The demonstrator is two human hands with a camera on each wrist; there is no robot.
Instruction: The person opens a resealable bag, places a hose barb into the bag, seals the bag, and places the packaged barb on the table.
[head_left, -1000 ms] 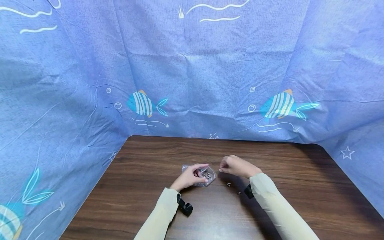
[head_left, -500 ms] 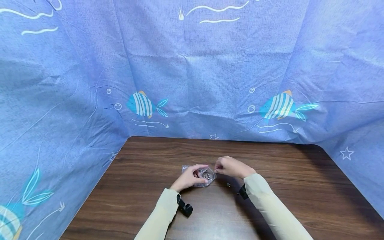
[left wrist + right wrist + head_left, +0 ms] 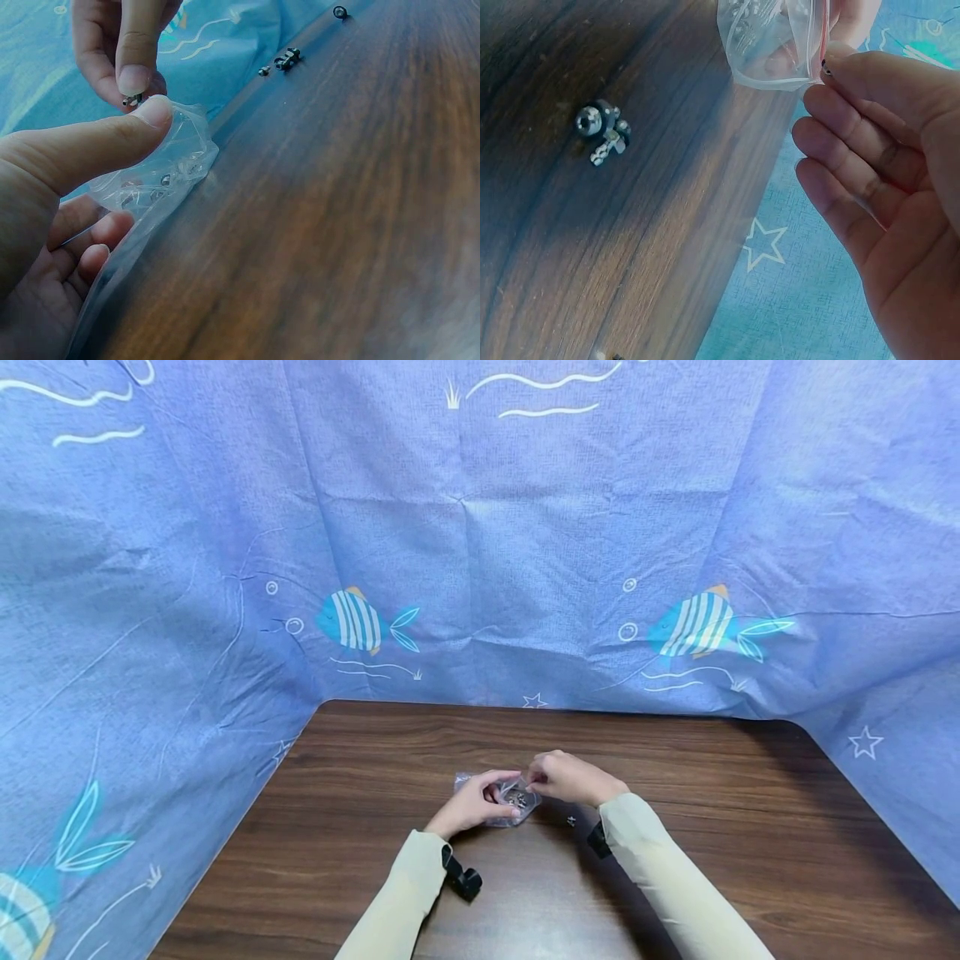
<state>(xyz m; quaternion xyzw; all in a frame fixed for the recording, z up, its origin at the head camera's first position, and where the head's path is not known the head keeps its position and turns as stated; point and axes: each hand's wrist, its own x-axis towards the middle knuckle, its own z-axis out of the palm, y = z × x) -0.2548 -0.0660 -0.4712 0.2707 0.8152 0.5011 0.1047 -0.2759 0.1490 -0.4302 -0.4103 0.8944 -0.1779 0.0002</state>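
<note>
My left hand (image 3: 471, 802) grips a clear zip bag (image 3: 528, 810), thumb on one side and fingers on the other, its mouth spread apart. Several small metal screws lie inside the bag, blurred by the plastic. At the mouth, my right hand (image 3: 573, 777) pinches a tiny dark-and-silver screw (image 3: 132, 100) between thumb and index finger, just past the left thumb's tip. In the right wrist view only one end of that screw shows, close to the bag's red seal line. The right hand's other fingers are bent and hold nothing.
A small cluster of loose screws (image 3: 604, 127) lies on the brown wooden table (image 3: 390, 735), right of the bag. Another small round piece (image 3: 340, 13) lies farther off. A blue fish-print cloth (image 3: 525, 568) hangs behind the table. Each wrist wears a black camera strap.
My right hand has moved left to the bag's mouth with the screw. Its wrist now hides a loose piece seen earlier on the table. The left hand and bag stay nearly still.
</note>
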